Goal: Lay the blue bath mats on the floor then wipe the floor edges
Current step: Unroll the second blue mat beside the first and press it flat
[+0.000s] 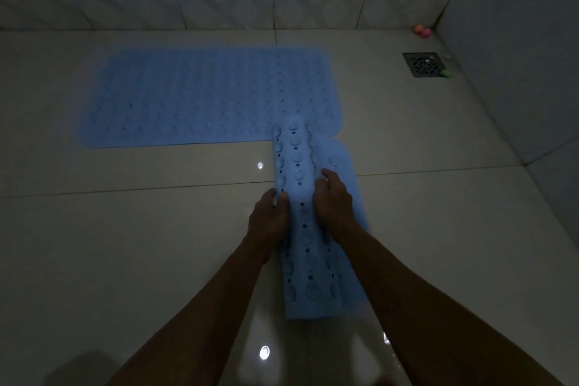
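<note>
My left hand (270, 213) pinches the folded mat's (308, 260) left edge; my right hand (332, 194) curls over its fold. I should peel leftward, flattening beside the laid mat (194, 97).

No legible text, label, brand, number or sign anywhere on mats, tiles or drain

Folded mat (308, 229) lies before flat mat (206, 97), far end overlapping it.

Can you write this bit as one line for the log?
first mat: flat on floor | second mat: folded | left hand: grips edge | right hand: presses on it
</note>
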Tool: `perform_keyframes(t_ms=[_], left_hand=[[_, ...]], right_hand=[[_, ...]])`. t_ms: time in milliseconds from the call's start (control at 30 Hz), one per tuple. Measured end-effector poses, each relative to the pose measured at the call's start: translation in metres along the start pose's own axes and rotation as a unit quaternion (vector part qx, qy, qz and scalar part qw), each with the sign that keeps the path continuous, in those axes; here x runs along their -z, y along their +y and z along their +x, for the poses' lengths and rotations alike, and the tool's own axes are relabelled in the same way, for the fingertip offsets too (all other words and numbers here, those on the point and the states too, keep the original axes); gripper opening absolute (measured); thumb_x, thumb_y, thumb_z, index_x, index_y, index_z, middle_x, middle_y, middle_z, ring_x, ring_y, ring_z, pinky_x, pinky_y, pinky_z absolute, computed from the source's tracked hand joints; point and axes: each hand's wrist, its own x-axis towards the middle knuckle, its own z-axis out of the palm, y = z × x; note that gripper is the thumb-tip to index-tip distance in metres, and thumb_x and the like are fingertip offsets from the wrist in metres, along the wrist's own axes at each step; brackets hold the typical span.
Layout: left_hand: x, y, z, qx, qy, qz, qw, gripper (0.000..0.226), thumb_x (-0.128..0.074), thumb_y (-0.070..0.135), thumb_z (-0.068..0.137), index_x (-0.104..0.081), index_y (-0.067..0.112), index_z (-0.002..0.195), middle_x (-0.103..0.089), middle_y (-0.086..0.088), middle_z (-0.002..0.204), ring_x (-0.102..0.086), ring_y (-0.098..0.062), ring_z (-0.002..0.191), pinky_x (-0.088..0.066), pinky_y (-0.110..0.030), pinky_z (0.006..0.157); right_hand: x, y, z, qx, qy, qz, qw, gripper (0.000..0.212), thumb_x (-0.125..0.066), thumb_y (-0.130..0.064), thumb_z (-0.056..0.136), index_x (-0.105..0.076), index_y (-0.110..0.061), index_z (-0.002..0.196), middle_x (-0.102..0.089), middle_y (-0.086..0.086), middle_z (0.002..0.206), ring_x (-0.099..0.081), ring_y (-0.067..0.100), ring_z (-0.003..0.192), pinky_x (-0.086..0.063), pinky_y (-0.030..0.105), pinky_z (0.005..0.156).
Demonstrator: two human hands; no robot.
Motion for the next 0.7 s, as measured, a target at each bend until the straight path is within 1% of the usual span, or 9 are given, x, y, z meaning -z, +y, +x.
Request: perform_keyframes(t_ms=[67, 133, 200, 267, 367, 433, 500, 600, 700], left_hand=[[0.007, -0.001, -0.001, -0.001, 0.021, -0.002, 1.0, 0.058, -0.042, 0.057, 0.093, -0.059, 0.019, 0.133, -0.064, -0.006, 0.129, -0.062, -0.027, 0.115, -0.051, -0.05, 0.1], [0.015, -0.005, 0.002, 0.002, 0.032, -0.011, 0.999, 0.059, -0.042, 0.059, 0.089, -0.063, 0.019, 0.127, -0.067, -0.004, 0.124, -0.064, -0.027, 0.111, -0.051, -0.049, 0.1], [0.024, -0.007, 0.002, 0.012, 0.041, -0.016, 0.999, 0.049, -0.042, 0.05, 0.096, -0.062, 0.017, 0.127, -0.066, -0.004, 0.123, -0.063, -0.027, 0.111, -0.05, -0.047, 0.102], [0.034, -0.011, 0.002, 0.014, 0.055, -0.024, 0.998, 0.042, -0.041, 0.042, 0.102, -0.064, 0.014, 0.124, -0.067, -0.007, 0.122, -0.063, -0.027, 0.109, -0.05, -0.046, 0.102], [0.051, -0.016, 0.001, 0.004, 0.066, -0.026, 0.997, 0.043, -0.045, 0.045, 0.104, -0.064, 0.013, 0.125, -0.066, -0.009, 0.126, -0.062, -0.028, 0.114, -0.05, -0.043, 0.102], [0.061, -0.02, 0.001, 0.015, 0.058, -0.028, 0.998, 0.049, -0.049, 0.044, 0.103, -0.055, 0.012, 0.139, -0.058, -0.009, 0.14, -0.057, -0.027, 0.124, -0.045, -0.038, 0.107], [0.069, -0.025, 0.001, 0.029, 0.061, -0.021, 0.998, 0.061, -0.056, 0.045, 0.099, -0.044, 0.01, 0.148, -0.052, -0.009, 0.145, -0.053, -0.027, 0.13, -0.043, -0.034, 0.108], [0.08, -0.032, 0.002, 0.039, 0.062, -0.058, 0.996, 0.086, -0.064, 0.062, 0.084, -0.04, 0.015, 0.152, -0.051, -0.01, 0.148, -0.055, -0.027, 0.128, -0.045, -0.045, 0.11], [0.088, -0.032, 0.002, 0.037, 0.07, -0.066, 0.995, 0.087, -0.06, 0.065, 0.081, -0.042, 0.017, 0.151, -0.053, -0.009, 0.146, -0.056, -0.026, 0.126, -0.047, -0.046, 0.108]], right_hand=[[-0.004, -0.003, -0.002, -0.002, -0.01, -0.022, 1.0, 0.047, -0.042, -0.031, 0.105, -0.044, -0.012, 0.147, -0.05, 0.014, 0.147, -0.047, 0.031, 0.132, -0.036, 0.036, 0.107], [-0.014, -0.007, -0.005, 0.021, -0.021, -0.032, 0.999, 0.047, -0.048, -0.035, 0.102, -0.049, -0.011, 0.142, -0.056, 0.016, 0.14, -0.053, 0.031, 0.126, -0.04, 0.034, 0.102], [-0.027, -0.013, -0.011, 0.035, -0.034, -0.023, 0.999, 0.045, -0.051, -0.039, 0.101, -0.05, -0.015, 0.139, -0.059, 0.014, 0.134, -0.056, 0.03, 0.12, -0.042, 0.033, 0.097], [-0.037, -0.018, -0.016, 0.036, -0.045, -0.017, 0.998, 0.042, -0.048, -0.038, 0.102, -0.049, -0.018, 0.139, -0.059, 0.013, 0.131, -0.056, 0.031, 0.119, -0.042, 0.034, 0.096], [-0.046, -0.02, -0.016, 0.032, -0.031, -0.038, 0.998, 0.043, -0.048, -0.027, 0.103, -0.046, -0.013, 0.144, -0.054, 0.019, 0.135, -0.054, 0.036, 0.121, -0.043, 0.034, 0.093], [-0.051, -0.02, -0.016, 0.007, -0.038, -0.07, 0.997, 0.054, -0.053, -0.032, 0.099, -0.041, -0.012, 0.148, -0.049, 0.022, 0.142, -0.05, 0.039, 0.126, -0.043, 0.04, 0.102], [-0.059, -0.022, -0.021, -0.014, -0.077, -0.102, 0.992, 0.061, -0.051, -0.043, 0.099, -0.038, -0.011, 0.149, -0.045, 0.02, 0.148, -0.047, 0.038, 0.131, -0.04, 0.044, 0.108], [-0.073, -0.028, -0.032, -0.011, -0.093, -0.043, 0.995, 0.051, -0.045, -0.041, 0.103, -0.044, -0.011, 0.144, -0.052, 0.014, 0.143, -0.052, 0.033, 0.126, -0.042, 0.04, 0.103], [-0.085, -0.034, -0.037, -0.006, -0.06, 0.003, 0.998, 0.045, -0.04, -0.039, 0.105, -0.053, -0.009, 0.135, -0.059, 0.012, 0.13, -0.056, 0.031, 0.119, -0.042, 0.031, 0.092]])
